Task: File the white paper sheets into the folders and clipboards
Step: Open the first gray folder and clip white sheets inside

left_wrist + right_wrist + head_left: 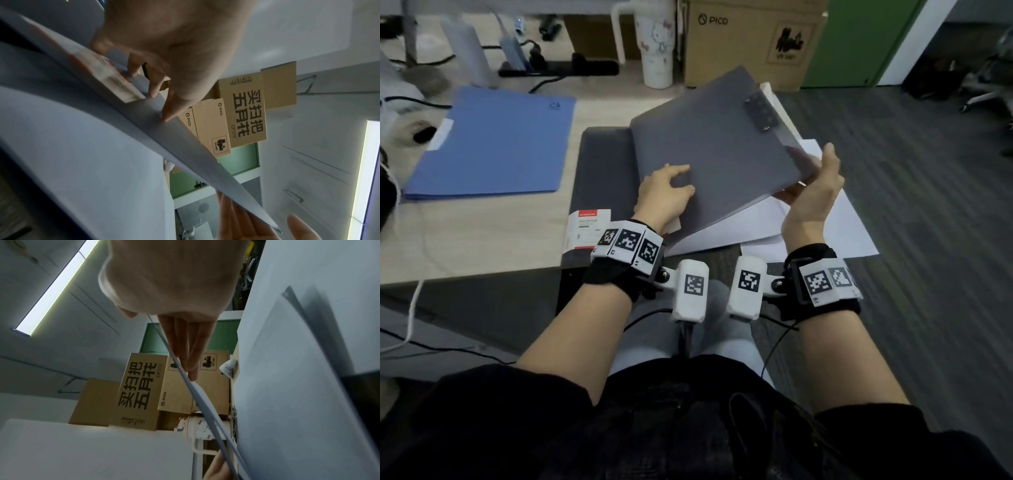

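Right now both hands are holding the flat grey clipboard [715,147] tilted in the air over the desk corner, its back face turned up and its dark metal clip [762,111] at the far right edge. The left hand [666,195] is lying on the near left part of the board with its fingers [166,112] curled down onto the grey surface — whether the thumb is hooking under the edge cannot be told. The right hand [813,197] is supporting the board's near right corner from below, its fingers [191,360] straight and together along the underside and the thumb standing up beside the edge. A white paper sheet [768,90] is peeking out past the clip end of the board, and in the right wrist view a thin white edge is running along the board's rim.

Below the raised board, loose white paper sheets [808,226] are lying overlapped, reaching out past the light wooden desk [482,240]. A dark grey pad [602,171] is lying on the desk under the board's left side, with a white-and-red printed label [583,233] at its near corner. Further left, a closed blue plastic folder [493,144] is lying flat on the desk. Behind, a white cartoon-printed tumbler with a handle [657,44] is standing beside a brown cardboard box [750,41].
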A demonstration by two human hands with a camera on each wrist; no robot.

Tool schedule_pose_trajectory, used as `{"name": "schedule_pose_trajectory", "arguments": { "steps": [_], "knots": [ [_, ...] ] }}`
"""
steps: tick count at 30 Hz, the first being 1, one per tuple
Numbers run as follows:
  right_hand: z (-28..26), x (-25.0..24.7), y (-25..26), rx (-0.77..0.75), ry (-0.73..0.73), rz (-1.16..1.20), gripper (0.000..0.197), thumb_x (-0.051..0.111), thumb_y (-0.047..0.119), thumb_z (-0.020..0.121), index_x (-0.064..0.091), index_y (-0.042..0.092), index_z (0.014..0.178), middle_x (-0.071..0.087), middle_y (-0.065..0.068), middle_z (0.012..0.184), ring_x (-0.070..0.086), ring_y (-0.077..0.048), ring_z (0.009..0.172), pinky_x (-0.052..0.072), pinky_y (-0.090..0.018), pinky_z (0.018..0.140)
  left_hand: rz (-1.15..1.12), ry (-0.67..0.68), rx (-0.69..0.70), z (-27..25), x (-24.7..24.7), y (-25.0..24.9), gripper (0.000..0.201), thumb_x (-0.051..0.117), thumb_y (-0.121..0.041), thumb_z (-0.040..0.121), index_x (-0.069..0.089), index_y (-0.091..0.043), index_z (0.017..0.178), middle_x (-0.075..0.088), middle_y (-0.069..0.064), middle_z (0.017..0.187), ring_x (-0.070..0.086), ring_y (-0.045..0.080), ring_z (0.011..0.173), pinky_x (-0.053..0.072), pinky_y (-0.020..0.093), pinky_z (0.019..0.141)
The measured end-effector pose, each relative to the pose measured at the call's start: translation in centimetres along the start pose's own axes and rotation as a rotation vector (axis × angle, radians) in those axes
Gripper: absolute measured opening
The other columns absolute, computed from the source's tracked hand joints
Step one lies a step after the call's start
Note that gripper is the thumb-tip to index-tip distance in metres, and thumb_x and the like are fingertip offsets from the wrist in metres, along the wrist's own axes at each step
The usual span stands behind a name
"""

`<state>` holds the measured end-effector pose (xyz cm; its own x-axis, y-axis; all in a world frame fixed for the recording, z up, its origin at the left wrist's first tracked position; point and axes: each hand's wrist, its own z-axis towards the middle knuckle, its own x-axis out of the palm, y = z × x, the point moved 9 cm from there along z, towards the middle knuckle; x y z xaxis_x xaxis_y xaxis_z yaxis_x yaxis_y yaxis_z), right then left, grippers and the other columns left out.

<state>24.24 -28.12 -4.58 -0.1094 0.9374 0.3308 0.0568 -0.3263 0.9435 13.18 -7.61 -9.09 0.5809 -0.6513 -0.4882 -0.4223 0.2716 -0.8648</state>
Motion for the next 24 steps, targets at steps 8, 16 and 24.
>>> {"name": "schedule_pose_trajectory", "arguments": {
  "steps": [8,16,24],
  "knots": [
    [2.5,-4.4,-2.0,-0.002,-0.098,-0.492,0.016,0.06,0.005,0.073,0.07,0.016,0.066,0.064,0.003,0.066,0.063,-0.024,0.072,0.059,-0.045,0.07,0.157,-0.177,-0.185,-0.7,-0.9,2.2,0.068,0.07,-0.034,0.076,0.044,-0.017,0.136,0.035,0.008,0.148,0.035,0.034,0.135,0.033,0.046,0.111],
    [2.6,-4.5,-4.2,0.066,0.023,-0.879,0.013,0.06,0.004,0.071,0.066,-0.003,0.08,0.067,-0.018,0.078,0.055,-0.043,0.085,0.05,-0.036,0.067,-0.463,-0.195,-0.331,-1.2,-1.6,4.3,0.07,0.07,-0.004,0.077,0.033,0.007,0.135,0.057,0.015,0.115,0.063,0.026,0.097,0.055,0.04,0.084],
    [3.1,-2.2,-4.4,0.123,0.158,-0.971,0.027,0.062,0.015,0.073,0.045,0.01,0.054,0.031,-0.004,0.051,0.03,-0.024,0.057,0.03,-0.028,0.054,-0.632,-0.237,-0.294,-1.3,-3.4,4.2,0.062,0.058,0.002,0.088,0.03,-0.004,0.143,0.059,0.008,0.109,0.062,0.012,0.075,0.053,0.023,0.059]
  ]
}}
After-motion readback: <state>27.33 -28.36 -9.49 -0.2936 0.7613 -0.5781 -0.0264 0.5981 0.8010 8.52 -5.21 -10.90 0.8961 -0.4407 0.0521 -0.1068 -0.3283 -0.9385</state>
